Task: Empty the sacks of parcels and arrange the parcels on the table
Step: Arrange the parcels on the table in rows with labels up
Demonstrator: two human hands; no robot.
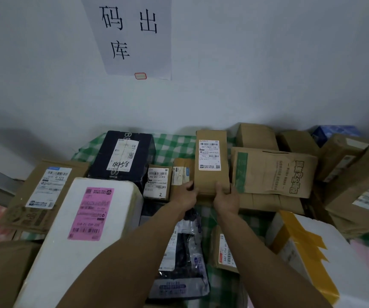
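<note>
Both arms reach straight forward. The left hand (186,194) and right hand (226,196) grip the near corners of a brown box (211,178), fingers curled round its edges. The box lies mid-counter (174,143) on green-checked cloth, just beside a paper bag (272,172). Its label reads "507-P802 T70". A small box (158,182) to its left reads "602-602-12-816". A black box (121,154) bears handwritten "4458", and the wall sheet (130,34) reads "码出库".

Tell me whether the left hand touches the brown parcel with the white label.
Touching. The head view shows the left hand with fingers wrapped on the near left corner of the brown parcel; the right hand grips its other near corner.
</note>
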